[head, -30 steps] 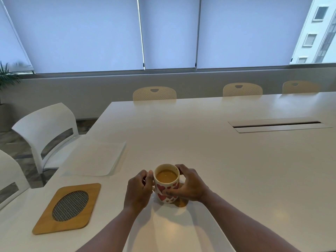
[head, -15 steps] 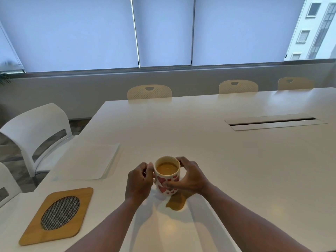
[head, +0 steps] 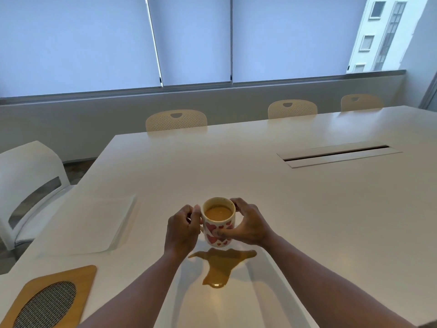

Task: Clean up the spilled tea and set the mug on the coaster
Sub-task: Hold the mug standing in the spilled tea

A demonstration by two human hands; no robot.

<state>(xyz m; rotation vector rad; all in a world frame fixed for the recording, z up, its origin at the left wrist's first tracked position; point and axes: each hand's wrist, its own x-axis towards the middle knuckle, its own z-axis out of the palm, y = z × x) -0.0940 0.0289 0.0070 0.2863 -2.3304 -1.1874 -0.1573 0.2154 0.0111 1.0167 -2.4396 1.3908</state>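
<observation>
While both hands curl round it, the heart-patterned mug (head: 219, 221) stands upright, mouth up, long axis vertical, near the front middle of the white worktop (head: 307, 209). The left hand (head: 183, 229) makes its grip on the mug's left side, fingers curled at the handle, which is hidden behind them; the right hand (head: 248, 224) wraps the right side, thumb across the hearts and fingertips at the rim. Milky tea fills the mug most of the way. Just in front of its base lies the tea puddle (head: 220, 266), spreading toward the person. Whether the base touches the surface cannot be told. Well to the left, at the front corner, sits the wooden coaster (head: 50, 297) with its woven oval inset. Between them lies a folded white cloth (head: 101, 223). Farther off, a cable slot (head: 338, 155) cuts the surface, cream chairs (head: 176, 120) line the far edge, a white chair (head: 28, 185) stands left, and window blinds (head: 189, 39) hang drawn.
</observation>
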